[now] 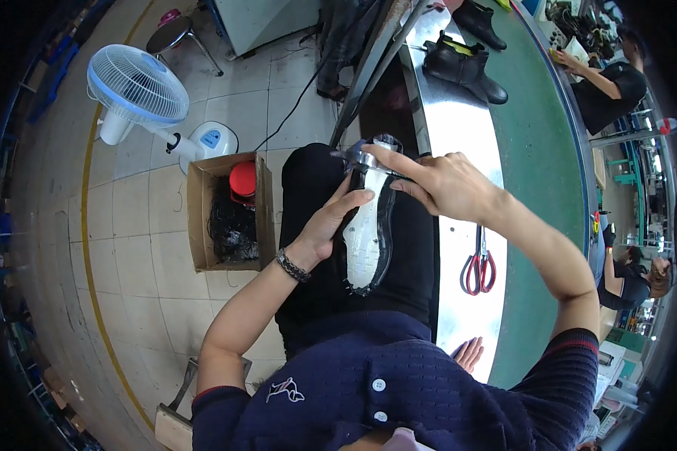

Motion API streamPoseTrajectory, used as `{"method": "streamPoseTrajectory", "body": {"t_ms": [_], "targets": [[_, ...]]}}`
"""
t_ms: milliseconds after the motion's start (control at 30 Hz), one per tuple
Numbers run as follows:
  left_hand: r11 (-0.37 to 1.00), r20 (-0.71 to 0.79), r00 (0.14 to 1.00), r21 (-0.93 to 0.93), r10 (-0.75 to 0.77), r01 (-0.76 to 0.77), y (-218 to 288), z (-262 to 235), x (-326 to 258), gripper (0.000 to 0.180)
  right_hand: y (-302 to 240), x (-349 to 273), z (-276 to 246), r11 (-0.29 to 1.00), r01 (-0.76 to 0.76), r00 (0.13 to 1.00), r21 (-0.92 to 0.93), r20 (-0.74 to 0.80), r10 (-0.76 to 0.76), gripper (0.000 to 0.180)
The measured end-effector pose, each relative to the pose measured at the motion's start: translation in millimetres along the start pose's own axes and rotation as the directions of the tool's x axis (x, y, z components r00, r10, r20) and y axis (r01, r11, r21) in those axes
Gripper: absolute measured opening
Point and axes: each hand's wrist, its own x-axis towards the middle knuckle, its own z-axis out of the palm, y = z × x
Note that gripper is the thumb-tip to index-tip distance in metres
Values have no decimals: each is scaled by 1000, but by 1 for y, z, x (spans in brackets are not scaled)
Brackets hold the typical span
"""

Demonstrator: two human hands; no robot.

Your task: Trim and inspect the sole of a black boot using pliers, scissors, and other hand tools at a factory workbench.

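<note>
Evidently working at the heel end of an upturned shoe [364,237], laid lengthwise over black trousers [306,180] in the lap, with white insole upward and black upper along the edge. Holds the shoe from its left side with the left hand [327,223], pressing the thumb onto the narrow waist and apparently curling the fingers underneath. Reaches in from the opposite side with the right hand [455,183], closing index finger and thumb about a metal hand tool [374,161] just beyond the left thumb. Cannot tell the tool's exact kind, nor the spread of any jaws behind the fingers. To judge by that placement, in the middle of tool work on the heel edge rather than at the toe. Probably calls for a firm left hold against twisting, and for keeping the left thumb clear of the tool. Leaves red-handled scissors [479,264] untouched to the right of the grip and nearer the body, on a metal strip [462,316] beside a green belt [538,225]. Has an open cardboard box [202,225] left of the grip, and black ankle boots [462,68] well ahead to the right.
</note>
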Motion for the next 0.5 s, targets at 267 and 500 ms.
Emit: {"method": "streamPoseTrajectory", "body": {"t_ms": [267, 500], "targets": [[996, 1, 999, 79, -37, 37, 1, -7, 1, 83, 2, 2, 11, 998, -50, 998, 29, 43, 49, 65], [993, 29, 997, 96, -78, 75, 2, -4, -1, 89, 9, -11, 44, 981, -78, 997, 178, 31, 73, 67]]}}
